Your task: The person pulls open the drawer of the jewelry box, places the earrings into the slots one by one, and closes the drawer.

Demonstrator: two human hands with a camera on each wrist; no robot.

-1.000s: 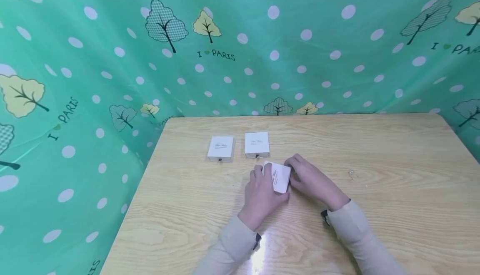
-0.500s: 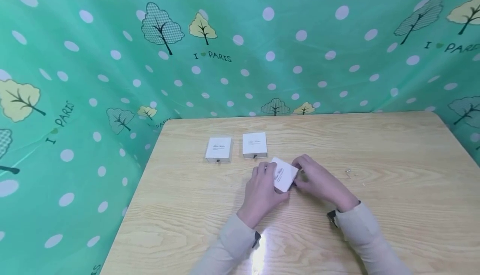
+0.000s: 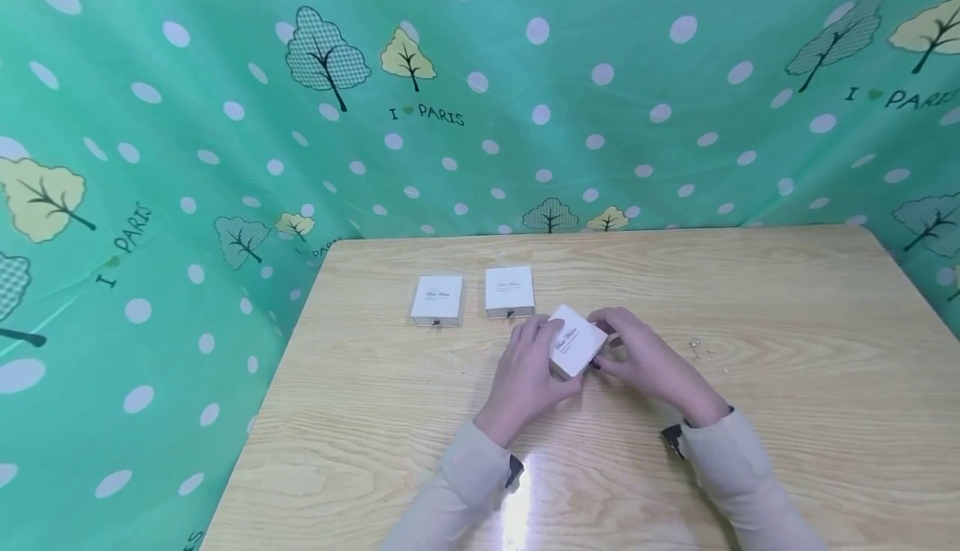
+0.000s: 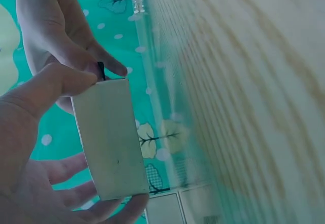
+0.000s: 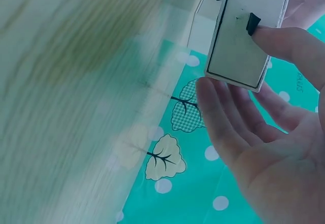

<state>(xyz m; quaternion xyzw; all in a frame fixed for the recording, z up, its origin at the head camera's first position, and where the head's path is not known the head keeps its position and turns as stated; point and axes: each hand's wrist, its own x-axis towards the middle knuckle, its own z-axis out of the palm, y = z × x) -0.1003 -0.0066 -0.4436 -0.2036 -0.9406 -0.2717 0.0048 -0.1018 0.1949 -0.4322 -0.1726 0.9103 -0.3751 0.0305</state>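
Observation:
A small white drawer-style gift box (image 3: 576,341) with dark lettering sits turned at an angle between both hands. My left hand (image 3: 525,372) grips it from the left, thumb on the near side and fingers around the opposite side, as the left wrist view shows. From the right, my right hand (image 3: 641,359) holds the box's drawer end. In the right wrist view, its thumb is against the short black ribbon tab (image 5: 252,24), while the fingertips touch the box's lower edge. The drawer front (image 5: 236,51) lies flush within the sleeve.
Two similar white boxes, a left one (image 3: 438,299) and a right one (image 3: 509,291), lie farther back on the wooden table (image 3: 360,418). Tiny shiny pieces (image 3: 696,344) lie to the right of my right hand. A green patterned cloth (image 3: 480,176) hangs behind the table.
The held box has shifted slightly right and rotated, its drawer end turning toward my right hand. My right hand has moved a little right, its thumb reaching the box's tab side.

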